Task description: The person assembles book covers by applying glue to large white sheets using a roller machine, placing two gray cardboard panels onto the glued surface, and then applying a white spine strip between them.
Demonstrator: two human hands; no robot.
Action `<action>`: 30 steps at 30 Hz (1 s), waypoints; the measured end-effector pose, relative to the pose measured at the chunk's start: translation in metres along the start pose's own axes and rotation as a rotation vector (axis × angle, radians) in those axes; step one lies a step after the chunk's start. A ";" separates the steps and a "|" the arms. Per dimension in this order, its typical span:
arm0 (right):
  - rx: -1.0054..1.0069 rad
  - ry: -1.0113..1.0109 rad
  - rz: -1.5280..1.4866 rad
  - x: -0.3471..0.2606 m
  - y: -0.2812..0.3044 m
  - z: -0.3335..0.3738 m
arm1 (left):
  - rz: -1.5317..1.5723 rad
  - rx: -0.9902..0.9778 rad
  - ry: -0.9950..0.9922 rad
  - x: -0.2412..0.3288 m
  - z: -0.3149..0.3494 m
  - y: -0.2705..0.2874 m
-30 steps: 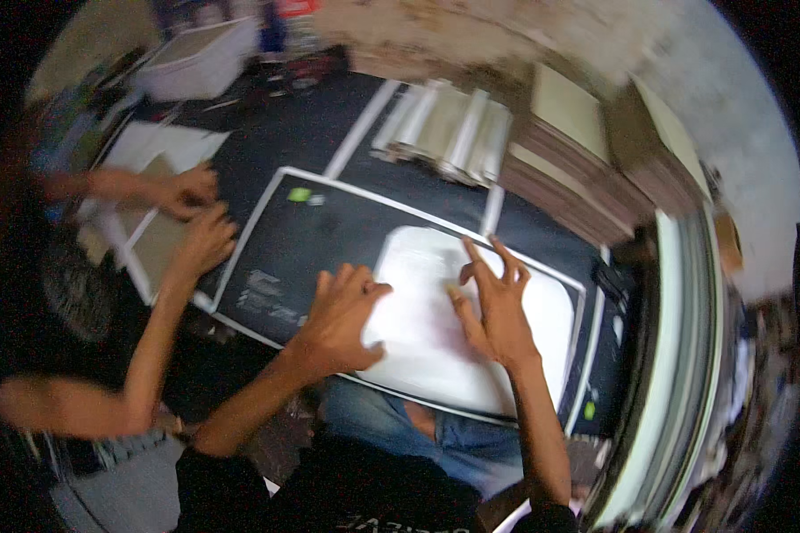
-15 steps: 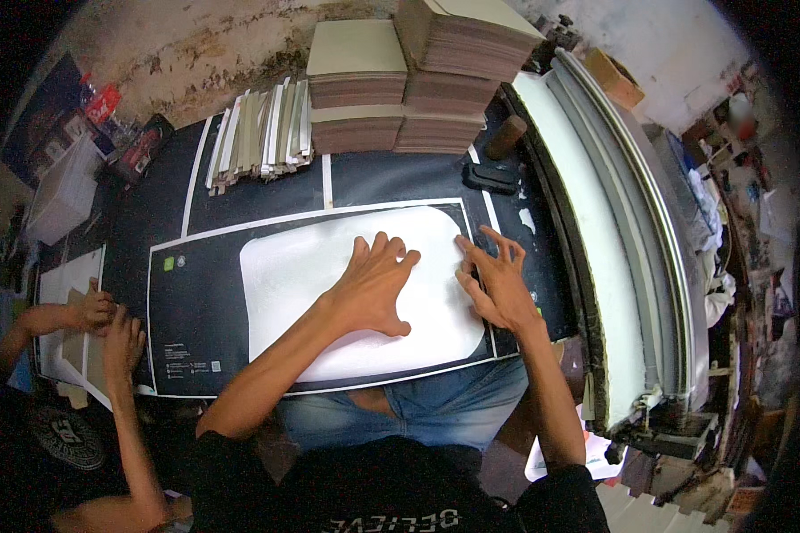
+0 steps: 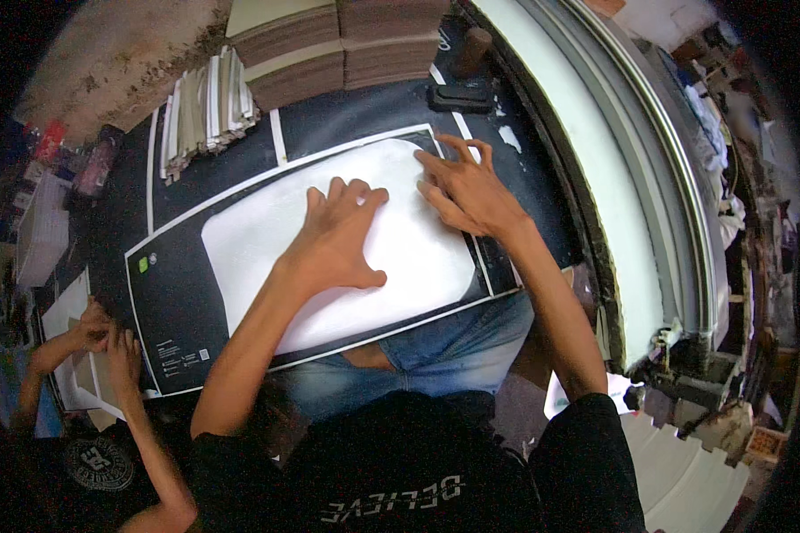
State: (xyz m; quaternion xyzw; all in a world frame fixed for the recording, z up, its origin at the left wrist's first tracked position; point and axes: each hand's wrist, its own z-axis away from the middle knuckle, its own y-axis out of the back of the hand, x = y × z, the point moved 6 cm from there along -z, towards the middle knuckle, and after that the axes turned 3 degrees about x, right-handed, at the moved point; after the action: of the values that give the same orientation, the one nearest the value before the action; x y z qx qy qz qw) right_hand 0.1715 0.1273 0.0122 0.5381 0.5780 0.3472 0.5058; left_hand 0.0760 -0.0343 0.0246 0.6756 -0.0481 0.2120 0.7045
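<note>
A white sheet (image 3: pixel 409 244) with rounded corners lies flat on the right and middle part of a black panel (image 3: pixel 173 302) that has a white border line. The panel is at the near edge of a black table (image 3: pixel 351 117), and its left part shows a small green square (image 3: pixel 143 265) near the far left corner.

The left hand (image 3: pixel 333 240) is over the middle of the sheet, palm down; its fingers are open and slightly bent, with the thumb spread apart to the right. The right hand (image 3: pixel 471 191) is at the far right corner of the sheet, its fingers also open and spread; some reach over the sheet and the others over the right border of the panel. How firmly the fingertips touch, I cannot tell.

Toward the far edge of the table there are a bundle of thin strips (image 3: pixel 206 115) and, to its right, stacks of brownish boards (image 3: pixel 295 75). A black oblong block (image 3: pixel 460 98) lies near the far right corner, and a brown cylinder (image 3: pixel 476 51) stands behind it. Along the right edge runs a long machine with grey bars (image 3: pixel 618 169). At the near left corner, a co-worker's hands (image 3: pixel 91 330) meet close together above a light sheet (image 3: pixel 60 327).
</note>
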 end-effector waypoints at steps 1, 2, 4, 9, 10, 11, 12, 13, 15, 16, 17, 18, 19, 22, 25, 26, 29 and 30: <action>0.001 -0.023 0.020 -0.004 0.010 0.008 | -0.006 0.005 0.009 -0.002 0.002 0.000; 0.002 -0.045 0.039 -0.011 0.021 0.023 | -0.012 0.009 0.018 -0.005 0.004 -0.002; -0.031 -0.078 0.034 -0.026 0.042 0.061 | -0.007 0.006 0.021 -0.006 0.005 -0.001; -0.121 -0.081 -0.081 -0.059 0.044 0.144 | -0.002 -0.064 -0.017 -0.007 0.001 -0.007; -0.108 -0.093 -0.072 -0.064 0.037 0.148 | -0.023 -0.053 -0.023 -0.007 0.001 -0.009; -0.118 -0.088 -0.073 -0.069 0.035 0.151 | -0.044 -0.041 -0.024 -0.008 0.003 -0.010; -0.129 -0.079 -0.076 -0.074 0.033 0.153 | -0.030 -0.036 -0.031 -0.007 0.005 -0.010; -0.140 -0.064 -0.077 -0.079 0.031 0.152 | -0.016 -0.027 -0.034 -0.006 0.007 -0.010; -0.209 -0.031 -0.072 -0.095 0.028 0.152 | 0.018 -0.001 -0.054 -0.006 0.012 -0.008; -0.194 0.009 -0.086 -0.102 0.035 0.153 | 0.028 0.027 -0.070 -0.008 0.012 -0.012; -0.177 0.050 -0.098 -0.105 0.044 0.151 | 0.034 0.058 -0.089 -0.007 0.009 -0.011; -0.113 0.052 -0.086 -0.106 0.053 0.144 | 0.027 0.036 -0.086 -0.005 0.010 -0.011; -0.060 0.052 -0.077 -0.107 0.064 0.130 | 0.032 0.010 -0.080 -0.003 0.010 -0.012; 0.117 0.043 0.013 -0.114 0.093 0.046 | 0.124 0.088 -0.084 -0.006 0.027 -0.008; 0.336 0.122 0.014 -0.116 0.102 -0.042 | 0.105 0.134 0.027 -0.014 0.058 -0.002; 0.342 0.134 0.024 -0.114 0.106 -0.070 | 0.118 0.100 0.067 -0.022 0.072 0.004; 0.324 0.192 0.109 -0.091 0.091 -0.159 | 0.072 -0.095 0.315 -0.057 0.118 0.027; 0.274 0.189 0.153 -0.081 0.082 -0.191 | 0.074 -0.070 0.344 -0.065 0.132 0.034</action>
State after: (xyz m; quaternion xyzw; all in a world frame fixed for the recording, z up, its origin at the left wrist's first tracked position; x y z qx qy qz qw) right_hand 0.0031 0.0906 0.1545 0.6094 0.6221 0.3516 0.3435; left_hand 0.0334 -0.1781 0.0438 0.6021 0.0410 0.3488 0.7171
